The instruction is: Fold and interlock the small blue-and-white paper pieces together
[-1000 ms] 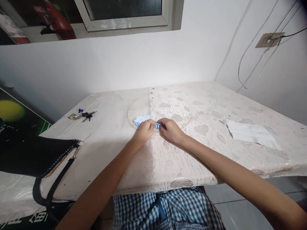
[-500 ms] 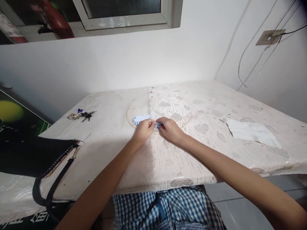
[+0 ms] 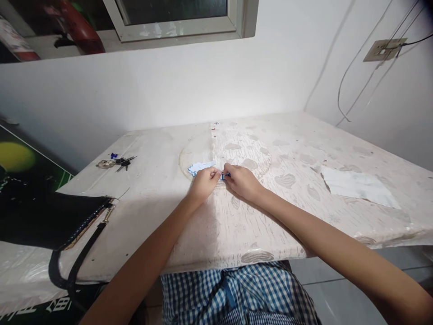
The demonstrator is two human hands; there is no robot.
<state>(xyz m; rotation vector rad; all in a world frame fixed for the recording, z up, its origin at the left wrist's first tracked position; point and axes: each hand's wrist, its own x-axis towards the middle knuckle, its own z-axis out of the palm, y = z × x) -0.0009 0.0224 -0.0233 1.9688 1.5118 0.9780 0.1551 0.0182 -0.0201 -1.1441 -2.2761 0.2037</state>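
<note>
My left hand (image 3: 204, 183) is closed in a pinch at the middle of the table. It grips the near edge of a white paper piece with blue marks (image 3: 202, 167), part of which shows behind the fingers. Almost touching it, my right hand (image 3: 242, 180) pinches a small blue-and-white paper bit (image 3: 222, 176) between the two hands. Whether this bit joins the larger piece is hidden by the fingers. Both hands rest low over the cloth-covered table (image 3: 162, 180).
Keys (image 3: 124, 162) lie on the left, near a black bag (image 3: 50, 219) with a strap. A white cloth or paper scrap (image 3: 358, 186) lies on the right. A wall (image 3: 203, 85) bounds the back, and cords hang below a socket (image 3: 384, 48).
The fingertips of my right hand have shifted slightly on the small paper bit, lifting a little. My left hand keeps its pinch. The whole view moves very slightly.
</note>
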